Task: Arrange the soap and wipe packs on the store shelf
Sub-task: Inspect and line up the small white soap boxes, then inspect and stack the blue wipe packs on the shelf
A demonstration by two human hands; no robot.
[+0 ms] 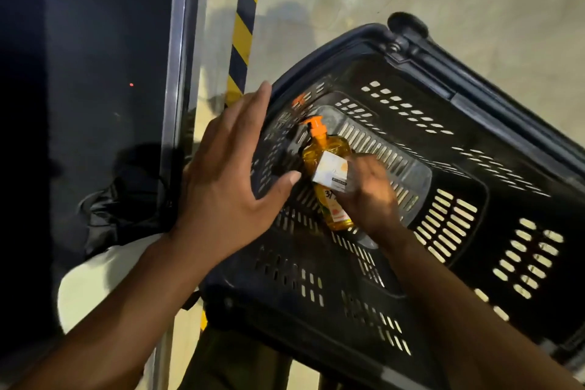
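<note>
An orange liquid-soap pump bottle (pixel 323 155) lies on the slotted floor of a black plastic shopping basket (pixel 449 111). My right hand (pixel 367 196) is down inside the basket, gripping a small white soap box (pixel 330 172) and resting on the bottle's body; whether it grips the bottle too is unclear. My left hand (pixel 228 187) hovers over the basket's left rim, fingers spread, holding nothing. The basket otherwise looks bare inside. No wipe packs are visible.
A dark shelf unit with a metal edge strip (pixel 177 73) runs down the left side. Yellow-and-black hazard tape (pixel 243 22) marks the pale floor beside it. A black crumpled bag (pixel 126 206) lies at the shelf's foot. The basket's wheel (pixel 408 25) shows at top.
</note>
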